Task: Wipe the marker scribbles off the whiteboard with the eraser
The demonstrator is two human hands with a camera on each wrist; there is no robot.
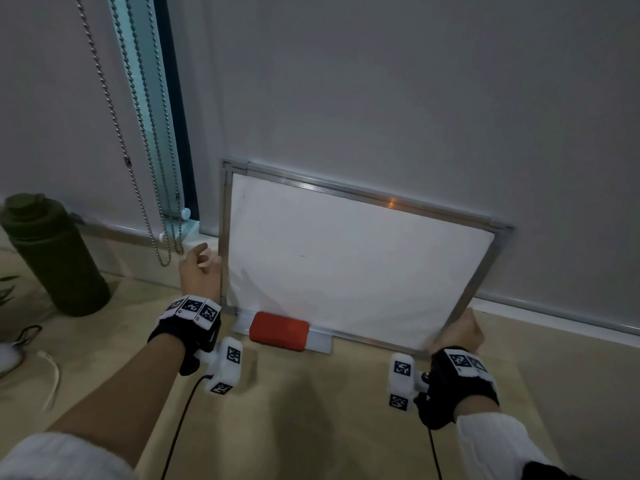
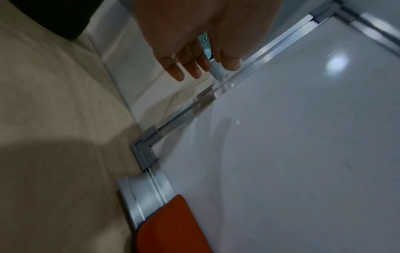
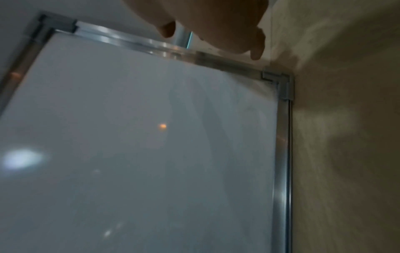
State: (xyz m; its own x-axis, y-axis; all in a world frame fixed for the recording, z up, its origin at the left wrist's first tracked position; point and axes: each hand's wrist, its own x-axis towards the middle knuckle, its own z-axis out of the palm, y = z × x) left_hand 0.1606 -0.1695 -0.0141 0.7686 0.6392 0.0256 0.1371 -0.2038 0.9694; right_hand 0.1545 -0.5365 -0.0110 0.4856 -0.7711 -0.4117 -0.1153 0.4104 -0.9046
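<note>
Looked pretty much done to me. The whiteboard (image 1: 346, 258) stood propped against the roller blind (image 1: 381, 81) at the back edge of the counter (image 1: 311, 410), and its surface read almost clean: just a tiny dark fleck near the middle and some faint smudging low on the left side. No real scribbles that I could make out. The red eraser (image 1: 279, 330) was parked on the board's little tray (image 1: 320, 342) at the bottom left, nobody touching it.

The left hand (image 1: 200, 271) sat at the board's left frame rail, fingers loosely spread; from the wrist view the thumb tip seemed right at the rail, though whether it actually touched I couldn't tell. The right hand (image 1: 457, 332) was curled by the lower right corner, and I couldn't tell whether it gripped the frame.

Only container around was a dark green bottle (image 1: 52, 254) toward the counter's left edge, lid on, contents hidden.

My guess: only a last check of that fleck remained.
</note>
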